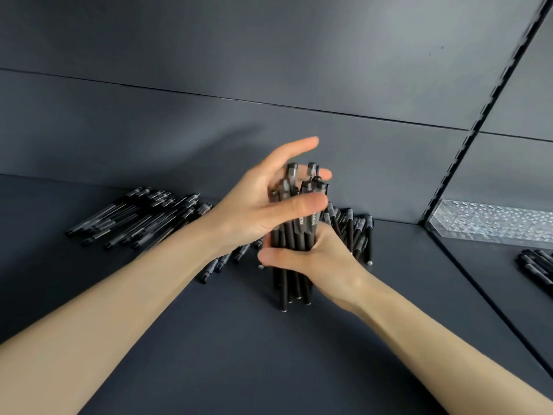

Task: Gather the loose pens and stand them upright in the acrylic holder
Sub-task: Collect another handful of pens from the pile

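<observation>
my right hand [323,265] is wrapped tight round the middle of a bundle of black pens [294,235], holding it upright with its lower ends just above the dark shelf [209,339], while my left hand [263,205] cups the tops, fingers mostly straight behind them and thumb laid across the front. more loose pens [140,217] lie heaped on the shelf to my left, and another heap [357,232] lies just behind the bundle. the acrylic holder [493,223] sits well off to my right past the slotted divider, with a few more pens [535,265] near it.
</observation>
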